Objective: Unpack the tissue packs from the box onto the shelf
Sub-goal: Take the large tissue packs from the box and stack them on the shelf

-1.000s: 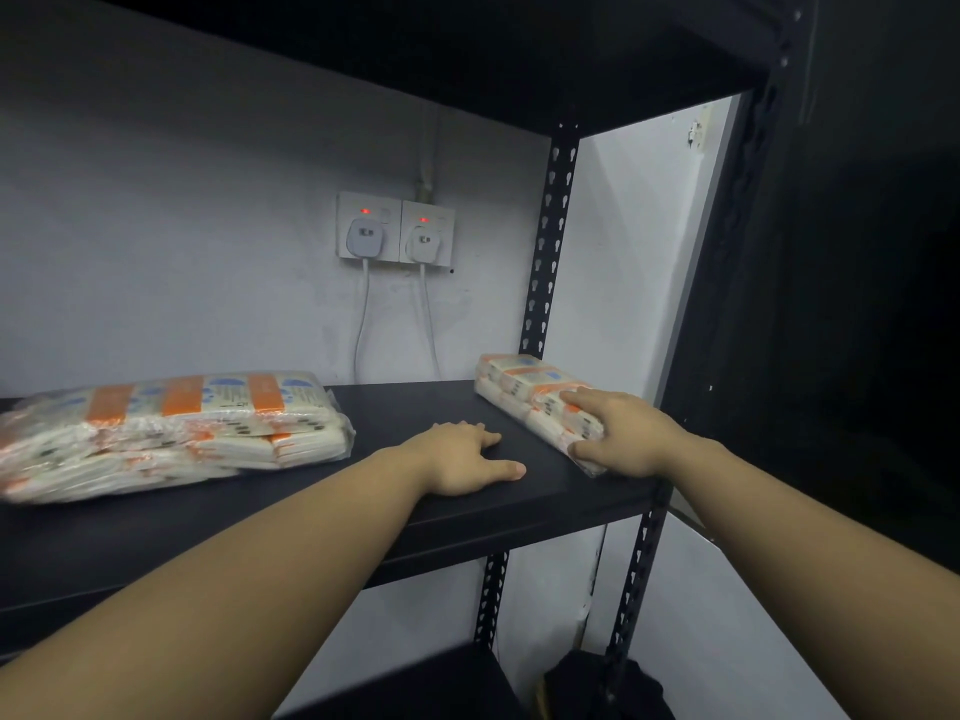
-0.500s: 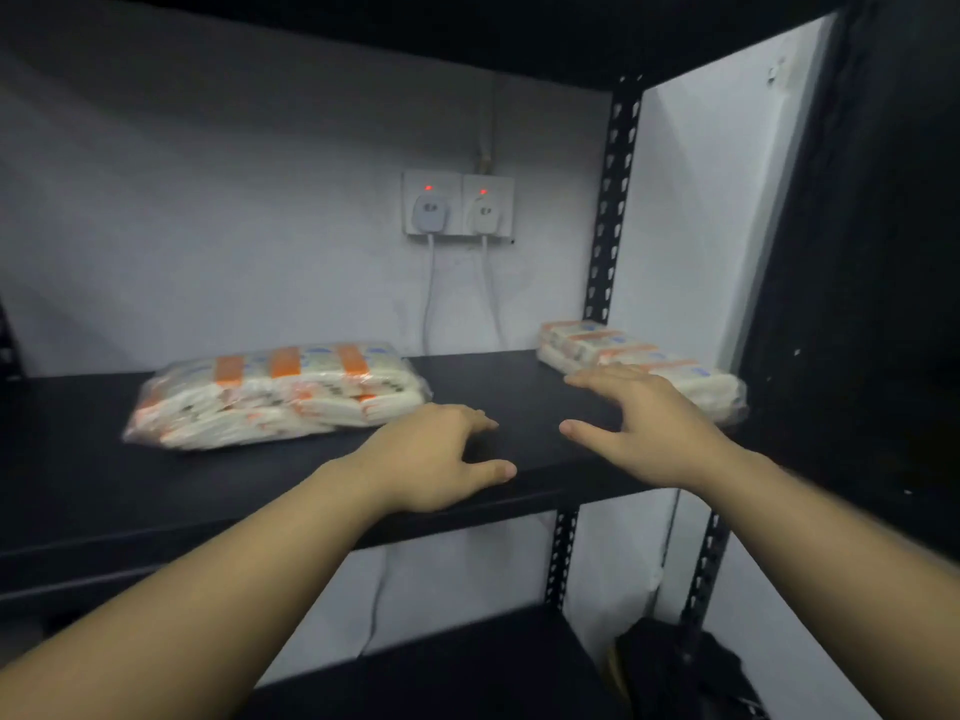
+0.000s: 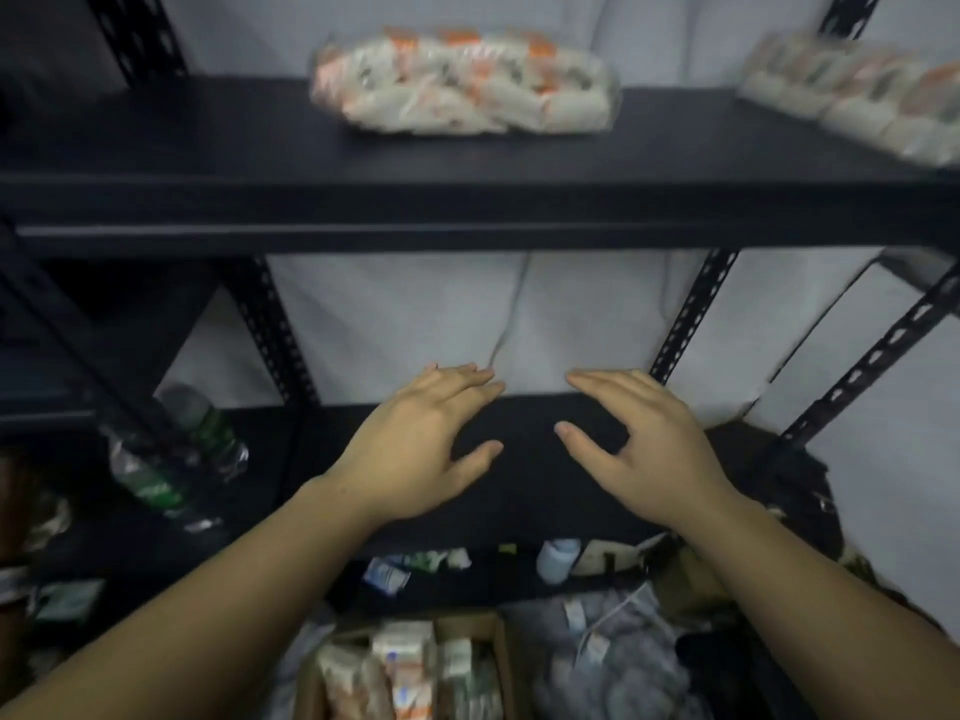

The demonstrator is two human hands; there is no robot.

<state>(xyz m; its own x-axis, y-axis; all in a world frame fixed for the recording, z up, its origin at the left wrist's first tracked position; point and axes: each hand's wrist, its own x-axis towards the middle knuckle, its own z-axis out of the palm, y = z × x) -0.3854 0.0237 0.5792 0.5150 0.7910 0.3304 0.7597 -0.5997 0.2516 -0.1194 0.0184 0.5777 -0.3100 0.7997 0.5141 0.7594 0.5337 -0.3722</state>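
Two white-and-orange tissue packs lie on the black shelf (image 3: 260,163): one tissue pack (image 3: 462,80) near the middle, another tissue pack (image 3: 857,96) at the right end. A cardboard box (image 3: 498,636) on the floor at the bottom holds more tissue packs (image 3: 395,667). My left hand (image 3: 415,449) and my right hand (image 3: 639,444) hover side by side below the shelf and above the box, fingers spread, holding nothing.
A plastic bottle (image 3: 171,454) lies on the lower shelf at left. Small items and a white bottle (image 3: 556,558) sit under the lower shelf. Grey cloth (image 3: 613,662) lies right of the box. Perforated black uprights (image 3: 691,314) frame the rack.
The view has tilted down from the shelf toward the floor box. My right hand has let go of the right tissue pack, and both hands have dropped below the shelf.
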